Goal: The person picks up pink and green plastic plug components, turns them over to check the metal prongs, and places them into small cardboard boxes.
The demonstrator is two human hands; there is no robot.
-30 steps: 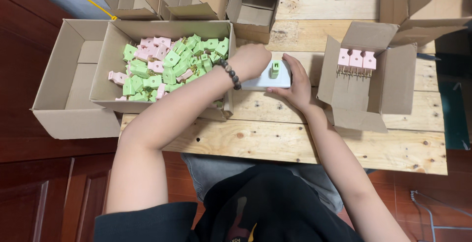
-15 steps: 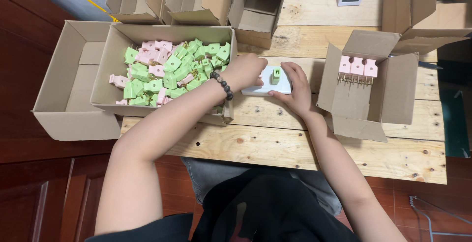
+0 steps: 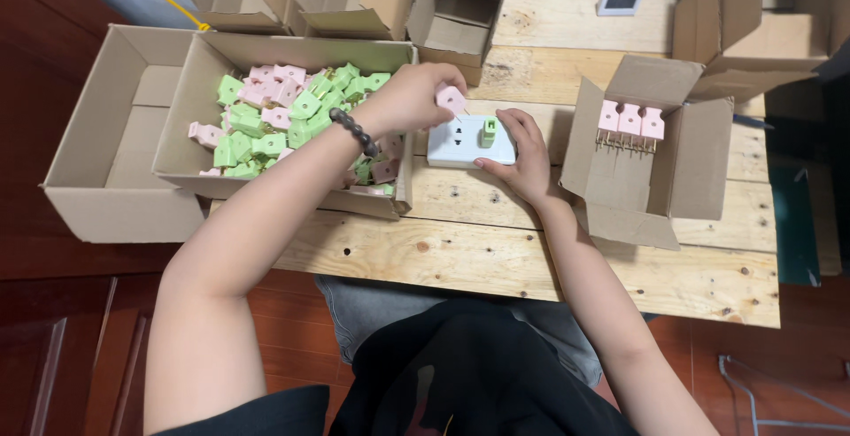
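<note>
Left of the white socket block [image 3: 469,141]: open carton of green and pink plugs [image 3: 283,113]; above its left end your left hand [image 3: 409,97] pinches a pink plug [image 3: 451,99]; on its right edge your right hand [image 3: 522,154] lies pressed, steadying it; further right, small carton [image 3: 651,157] racking three pink plugs upright

The left hand [image 3: 409,100] has drawn back from over the white socket block [image 3: 471,141] toward the left of the frame, uncovering it, and now pinches a pink plug [image 3: 451,98] just above the block's upper left corner. The right hand [image 3: 522,153] has slid onto the block's right end, beside the green plug [image 3: 488,131].
</note>
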